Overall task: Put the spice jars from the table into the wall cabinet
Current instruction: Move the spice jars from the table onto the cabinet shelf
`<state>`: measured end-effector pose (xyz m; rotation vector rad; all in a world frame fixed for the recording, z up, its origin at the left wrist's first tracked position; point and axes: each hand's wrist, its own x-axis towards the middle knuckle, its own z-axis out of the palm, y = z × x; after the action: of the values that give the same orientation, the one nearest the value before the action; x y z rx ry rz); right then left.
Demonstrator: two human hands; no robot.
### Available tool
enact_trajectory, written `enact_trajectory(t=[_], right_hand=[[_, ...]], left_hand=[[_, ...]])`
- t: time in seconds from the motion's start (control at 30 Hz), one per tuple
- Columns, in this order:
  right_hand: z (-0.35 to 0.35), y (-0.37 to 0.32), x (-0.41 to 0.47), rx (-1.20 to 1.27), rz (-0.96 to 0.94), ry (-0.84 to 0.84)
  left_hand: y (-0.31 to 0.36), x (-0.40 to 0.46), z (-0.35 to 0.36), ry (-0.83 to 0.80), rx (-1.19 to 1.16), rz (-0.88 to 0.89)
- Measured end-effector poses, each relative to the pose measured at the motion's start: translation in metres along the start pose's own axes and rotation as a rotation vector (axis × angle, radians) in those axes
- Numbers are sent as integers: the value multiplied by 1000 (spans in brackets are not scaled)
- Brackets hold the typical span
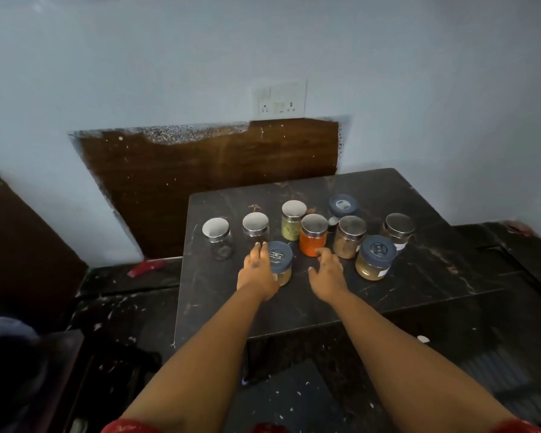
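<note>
On the dark tabletop [403, 270] all nine spice jars [314, 235] visible remain, none stored yet, and no wall cabinet is in view. Left hand [256, 270] reaches beside the near blue-lidded jar [279, 263], fingers loose, while right hand [328, 271], also relaxed and empty, nears the orange jar.

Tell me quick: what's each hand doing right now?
Left hand: open, fingers extended beside the blue-lidded jar, not gripping it.
Right hand: open, holding nothing, fingertips near the orange jar.
</note>
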<state>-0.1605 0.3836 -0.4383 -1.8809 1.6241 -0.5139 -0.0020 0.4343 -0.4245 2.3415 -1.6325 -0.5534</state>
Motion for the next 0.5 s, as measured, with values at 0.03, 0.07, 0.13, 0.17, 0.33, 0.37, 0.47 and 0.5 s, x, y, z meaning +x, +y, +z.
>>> enact_trajectory(t=[0.03, 0.07, 0.13, 0.17, 0.33, 0.37, 0.47, 0.5], right_hand=[[3, 2, 2, -2, -3, -22], [5, 3, 4, -7, -15, -33], [9, 3, 8, -36, -78, -47], [15, 2, 12, -40, -103, -54], [27, 1, 26, -37, -100, -75], [26, 2, 31, -47, -94, -81], [16, 2, 53, -79, -77, -22], [13, 1, 61, -80, -62, 26]], left_hand=[[1, 4, 1, -18, 28, 17], [1, 9, 1, -40, 60, 36], [5, 20, 0, -64, 134, 68], [7, 27, -1, -75, 162, 79], [12, 54, 8, -144, 201, 72], [12, 59, 10, -163, 206, 69], [12, 71, 13, -183, 252, 68], [14, 75, 12, -173, 256, 73]])
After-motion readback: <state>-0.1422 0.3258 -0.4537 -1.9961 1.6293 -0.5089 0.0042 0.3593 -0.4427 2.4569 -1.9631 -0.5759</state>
